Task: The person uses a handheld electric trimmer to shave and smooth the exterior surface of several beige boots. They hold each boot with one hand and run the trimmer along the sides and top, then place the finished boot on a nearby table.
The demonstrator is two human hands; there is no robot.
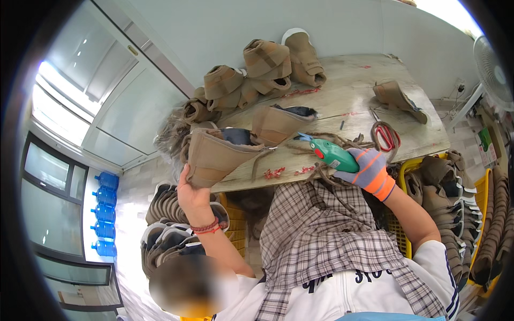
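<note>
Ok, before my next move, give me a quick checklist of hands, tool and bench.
1. Brown shoe piece in hand: ok, the left hand holds it at its lower edge.
2. Green cutting tool gripped: ok, the gloved right hand is closed around its rear.
3. Blue tip away from the held piece: ok, a gap shows between them.
4. Left hand gloved: not ok, it is bare.
5. Table around the tool free of scraps: not ok, loose brown strips lie right beside it.
6. Tool switched off: cannot tell from this view.
</note>
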